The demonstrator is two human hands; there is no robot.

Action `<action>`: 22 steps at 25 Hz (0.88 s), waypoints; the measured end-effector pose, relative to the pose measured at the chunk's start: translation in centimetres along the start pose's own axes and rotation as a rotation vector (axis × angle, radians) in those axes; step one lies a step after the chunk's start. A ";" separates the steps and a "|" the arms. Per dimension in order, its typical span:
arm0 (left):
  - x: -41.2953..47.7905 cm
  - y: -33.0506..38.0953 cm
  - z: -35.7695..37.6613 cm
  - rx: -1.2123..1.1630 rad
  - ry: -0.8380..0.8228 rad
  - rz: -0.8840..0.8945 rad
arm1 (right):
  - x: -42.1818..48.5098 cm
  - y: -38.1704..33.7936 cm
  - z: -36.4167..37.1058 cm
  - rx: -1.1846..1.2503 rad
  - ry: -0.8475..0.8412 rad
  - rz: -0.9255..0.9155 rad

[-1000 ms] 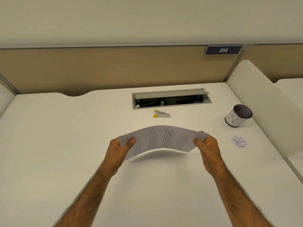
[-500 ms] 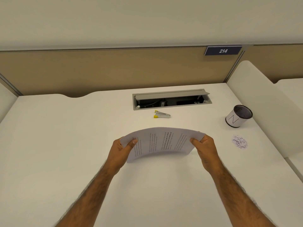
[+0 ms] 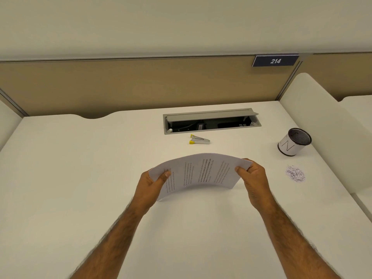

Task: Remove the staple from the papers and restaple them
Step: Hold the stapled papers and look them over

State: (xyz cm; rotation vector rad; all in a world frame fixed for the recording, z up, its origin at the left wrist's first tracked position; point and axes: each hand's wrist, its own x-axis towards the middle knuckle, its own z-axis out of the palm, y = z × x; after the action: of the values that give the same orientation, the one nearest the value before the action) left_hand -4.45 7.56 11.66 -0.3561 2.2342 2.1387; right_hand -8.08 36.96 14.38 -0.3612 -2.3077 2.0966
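A stack of printed white papers stands on its long lower edge on the white desk, bowed into an arch. My left hand grips its left end, thumb on the printed face. My right hand grips its right end in the same way. A small silver stapler with yellow tips lies on the desk beyond the papers, apart from both hands. No staple is visible in the papers.
An open grey cable tray is sunk into the desk behind the stapler. At the right stand a black mesh cup with a white label and a small pile of paper shreds. Partition walls close the back and right.
The papers have come down from above the desk until their lower edge rests on it. Both hands moved slightly closer together and the arch in the papers grew steeper.
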 end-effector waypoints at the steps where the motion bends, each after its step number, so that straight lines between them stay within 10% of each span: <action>1: 0.0 0.2 0.0 0.003 0.010 0.005 | 0.1 0.1 -0.1 0.012 0.008 0.005; 9: -0.4 3.6 0.3 -0.195 0.024 0.044 | 0.3 1.4 0.4 0.263 0.250 0.212; 13: -0.7 4.8 1.4 -0.397 0.033 0.033 | -1.5 1.7 3.1 0.758 -0.055 0.377; 22: -0.3 4.5 -0.8 -0.288 -0.154 0.003 | -1.3 -2.0 3.4 0.673 -0.019 0.109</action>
State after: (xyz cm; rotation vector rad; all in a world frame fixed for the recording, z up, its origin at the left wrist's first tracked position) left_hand -4.87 6.92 16.23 -0.1863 1.8510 2.4019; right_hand -7.72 33.25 16.19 -0.4451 -1.4685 2.7489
